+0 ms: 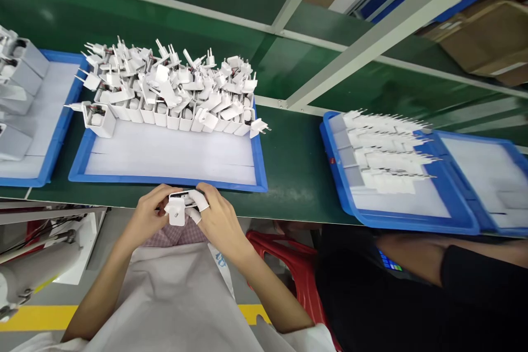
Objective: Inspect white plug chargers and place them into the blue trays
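In the head view, the left hand (pixel 144 217) and right hand (pixel 223 224) together grip a white plug case (pixel 177 213) left of centre, lower in the frame, just beside a blue tray (pixel 165 181). White covers (pixel 200 200) sheathe two right fingertips. More plug cases (pixel 165 85) crowd that tray, upper left. Another tray (pixel 412 223) holds rows of white cases (pixel 381 157) at right.

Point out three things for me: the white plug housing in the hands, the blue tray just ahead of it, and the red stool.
White plug housing (pixel 177 210): head view, on its white cap.
Blue tray (pixel 119 179): head view, on its near rim.
Red stool (pixel 299 270): head view, on its visible side.
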`<state>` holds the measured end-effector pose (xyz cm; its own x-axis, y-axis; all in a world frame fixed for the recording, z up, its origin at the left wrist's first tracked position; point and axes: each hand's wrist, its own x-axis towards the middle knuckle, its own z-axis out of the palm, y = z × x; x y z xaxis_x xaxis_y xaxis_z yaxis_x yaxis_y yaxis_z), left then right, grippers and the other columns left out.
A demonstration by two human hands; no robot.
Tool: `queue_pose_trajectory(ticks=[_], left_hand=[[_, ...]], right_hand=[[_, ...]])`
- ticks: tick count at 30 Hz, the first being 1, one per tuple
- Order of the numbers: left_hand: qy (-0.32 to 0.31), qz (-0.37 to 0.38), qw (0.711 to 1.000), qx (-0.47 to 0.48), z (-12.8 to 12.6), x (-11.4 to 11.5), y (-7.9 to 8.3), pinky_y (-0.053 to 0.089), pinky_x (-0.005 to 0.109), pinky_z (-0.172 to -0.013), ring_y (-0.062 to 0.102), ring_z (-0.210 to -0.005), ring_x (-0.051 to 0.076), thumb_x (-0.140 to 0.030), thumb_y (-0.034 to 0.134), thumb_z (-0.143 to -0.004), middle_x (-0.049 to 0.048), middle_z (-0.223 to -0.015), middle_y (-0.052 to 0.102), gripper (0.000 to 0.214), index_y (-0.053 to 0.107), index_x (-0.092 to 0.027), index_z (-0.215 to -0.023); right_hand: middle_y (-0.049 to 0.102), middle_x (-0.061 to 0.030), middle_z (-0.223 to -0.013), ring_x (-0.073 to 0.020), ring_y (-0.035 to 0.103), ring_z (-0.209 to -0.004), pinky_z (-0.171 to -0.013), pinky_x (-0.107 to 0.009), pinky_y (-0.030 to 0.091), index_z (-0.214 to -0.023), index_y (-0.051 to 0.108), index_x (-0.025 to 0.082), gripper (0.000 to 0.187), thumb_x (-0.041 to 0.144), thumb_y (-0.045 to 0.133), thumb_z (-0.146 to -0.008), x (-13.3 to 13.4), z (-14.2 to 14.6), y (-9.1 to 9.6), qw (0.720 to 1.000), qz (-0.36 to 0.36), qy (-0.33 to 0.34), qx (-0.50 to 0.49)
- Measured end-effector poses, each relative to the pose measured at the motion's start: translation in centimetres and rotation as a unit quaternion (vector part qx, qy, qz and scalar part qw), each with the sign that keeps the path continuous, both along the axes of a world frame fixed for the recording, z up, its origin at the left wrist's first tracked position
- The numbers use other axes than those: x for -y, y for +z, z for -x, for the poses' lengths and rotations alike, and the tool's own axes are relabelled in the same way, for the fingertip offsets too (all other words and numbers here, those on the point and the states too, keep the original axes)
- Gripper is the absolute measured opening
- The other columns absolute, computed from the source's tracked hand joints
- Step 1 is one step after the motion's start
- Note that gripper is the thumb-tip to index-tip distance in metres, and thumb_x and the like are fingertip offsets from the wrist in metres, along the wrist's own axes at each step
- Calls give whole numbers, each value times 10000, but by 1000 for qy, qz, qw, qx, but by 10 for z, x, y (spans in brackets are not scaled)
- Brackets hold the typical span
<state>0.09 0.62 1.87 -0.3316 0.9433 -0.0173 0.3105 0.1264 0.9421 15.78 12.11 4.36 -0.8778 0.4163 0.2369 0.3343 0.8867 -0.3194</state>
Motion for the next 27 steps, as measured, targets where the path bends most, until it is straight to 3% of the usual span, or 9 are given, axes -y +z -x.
queue_pose_trajectory(ticks=[5,7,9,11,16,20,23,27], left_hand=[[6,7,1000,-9,-1,0,1,390,215,-563,548,-767,140,-39,501,-754,43,-995,606,447,625,-215,-1146],[2,8,1000,-9,0,0,1,407,215,-571,565,-801,149,-52,501,-772,44,-1016,606,422,629,-221,-1137],[-5,12,1000,-11,0,-1,1,425,218,-577,564,-774,142,-61,498,-783,40,-1002,602,408,631,-223,-1134],[-12,19,1000,-11,0,0,1,442,219,-581,552,-725,127,-77,508,-796,33,-988,600,398,629,-229,-1143],[-33,-2,999,2,0,3,-2,489,240,-693,602,-892,165,-44,503,-801,50,-1090,626,438,613,-233,-1181],[-44,-18,998,35,1,4,-3,486,256,-759,603,-932,171,-14,488,-792,46,-1096,624,462,599,-229,-1186],[-49,-20,998,26,1,4,-2,473,251,-744,591,-893,165,-18,467,-806,36,-1021,615,413,612,-222,-1135],[-59,-3,998,23,1,4,-1,442,225,-663,560,-785,138,3,454,-777,21,-986,590,491,589,-237,-1184]], right_hand=[[554,-118,-1187,-273,531,-1055,-883,-428,490,-1215,451,194,423,233,638,-838,17,1,12,990,115,38,-75],[566,-111,-1152,-276,525,-1071,-881,-436,488,-1220,425,205,464,261,657,-822,27,6,9,983,136,3,-123],[580,-99,-1088,-263,542,-1038,-853,-427,492,-1188,434,219,392,224,616,-841,32,10,3,975,138,-51,-166],[587,-85,-1055,-244,557,-996,-839,-415,488,-1150,462,234,305,176,558,-866,31,10,-3,973,134,-61,-179],[608,-93,-1068,-264,549,-1003,-858,-429,469,-1186,473,234,347,248,609,-866,25,9,0,987,87,29,-136],[614,-133,-1038,-307,525,-978,-827,-453,451,-1179,486,192,364,332,621,-872,34,17,5,996,-4,-12,-87],[611,-112,-1016,-283,523,-926,-791,-426,460,-1145,526,210,289,310,606,-886,30,19,11,998,18,-38,-53],[603,-99,-1043,-273,527,-937,-804,-427,468,-1204,515,228,314,296,585,-905,24,13,16,999,48,-18,-17]])
